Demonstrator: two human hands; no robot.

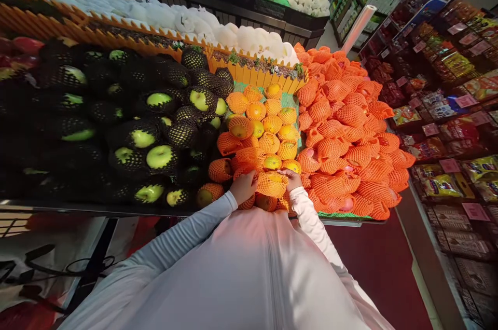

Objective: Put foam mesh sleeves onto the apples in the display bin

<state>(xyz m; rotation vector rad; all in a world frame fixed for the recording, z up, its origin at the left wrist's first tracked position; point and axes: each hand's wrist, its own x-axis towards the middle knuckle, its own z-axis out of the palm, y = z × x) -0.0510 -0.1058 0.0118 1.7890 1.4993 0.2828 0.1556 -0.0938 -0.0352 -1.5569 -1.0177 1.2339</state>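
Between my two hands is an orange in a light orange foam net (271,184), held low over the front of the display. My left hand (244,187) is closed, its thumb and fingers pinching the net's left end. At the opposite end, my right hand (291,179) grips the net's edge with bent fingers. Just beyond lie several more netted oranges (272,124) on green matting. Empty-looking orange foam nets (247,156) are bunched beside my left hand.
Green apples in black nets (159,156) fill the left side. Fruit in red-orange nets (350,122) is heaped on the right. Behind runs a small yellow picket fence (257,71), with white-netted fruit (249,39) past it. Snack shelves (447,138) stand at the far right.
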